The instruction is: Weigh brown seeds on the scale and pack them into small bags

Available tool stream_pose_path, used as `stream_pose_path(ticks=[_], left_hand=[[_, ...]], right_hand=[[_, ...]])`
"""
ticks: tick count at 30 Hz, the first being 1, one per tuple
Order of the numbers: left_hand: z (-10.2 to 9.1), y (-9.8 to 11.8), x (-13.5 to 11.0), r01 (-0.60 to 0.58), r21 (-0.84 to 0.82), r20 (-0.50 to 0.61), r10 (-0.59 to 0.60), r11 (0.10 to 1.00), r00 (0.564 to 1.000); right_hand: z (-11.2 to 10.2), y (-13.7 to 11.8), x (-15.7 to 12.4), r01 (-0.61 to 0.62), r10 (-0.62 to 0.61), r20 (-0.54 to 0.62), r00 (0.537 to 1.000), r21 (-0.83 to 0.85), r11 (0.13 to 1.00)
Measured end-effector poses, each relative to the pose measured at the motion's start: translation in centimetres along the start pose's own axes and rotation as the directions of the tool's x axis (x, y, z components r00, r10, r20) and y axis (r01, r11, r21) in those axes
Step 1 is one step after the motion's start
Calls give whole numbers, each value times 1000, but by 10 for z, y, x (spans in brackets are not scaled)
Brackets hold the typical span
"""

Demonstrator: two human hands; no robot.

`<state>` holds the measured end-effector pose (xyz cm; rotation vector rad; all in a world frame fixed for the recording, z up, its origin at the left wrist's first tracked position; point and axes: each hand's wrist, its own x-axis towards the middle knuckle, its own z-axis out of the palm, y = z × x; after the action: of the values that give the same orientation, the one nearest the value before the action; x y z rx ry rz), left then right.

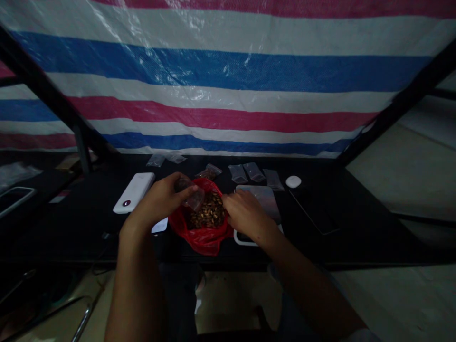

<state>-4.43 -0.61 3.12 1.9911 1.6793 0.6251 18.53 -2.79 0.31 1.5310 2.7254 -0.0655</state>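
Observation:
A red plastic bag (204, 241) stands open on the black table, full of small brown seeds or nuts (210, 212) whose exact kind I cannot make out. My left hand (168, 194) is closed on a small clear plastic bag (194, 198) over the left side of the red bag's mouth. At the opposite rim, my right hand (242, 209) has its fingers curled and closed on the red plastic. Partly under my right hand and wrist lies a kitchen scale (261, 197) with a silvery plate and a white edge.
Behind the red bag lie a small bag with brown contents (209, 172) and several flat clear bags (253, 172). A white power bank (134, 192) is at left. A white round object (293, 181) and a dark flat device (315, 211) are at right. A striped sheet (228, 71) hangs behind.

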Motion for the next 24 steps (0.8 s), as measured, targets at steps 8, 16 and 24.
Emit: stream_pose_path(ticks=[8, 16, 24], left_hand=[[0, 8, -2, -87, 65, 10, 86, 994, 996], [0, 17, -4, -73, 9, 18, 72, 997, 997], [2, 17, -1, -126, -51, -22, 125, 991, 992]], right_hand=[[-6, -1, 1, -5, 5, 31, 1000, -7, 1000], [-7, -2, -1, -57, 57, 36, 998, -1, 998], [-10, 1, -2, -85, 84, 73, 994, 3, 996]])
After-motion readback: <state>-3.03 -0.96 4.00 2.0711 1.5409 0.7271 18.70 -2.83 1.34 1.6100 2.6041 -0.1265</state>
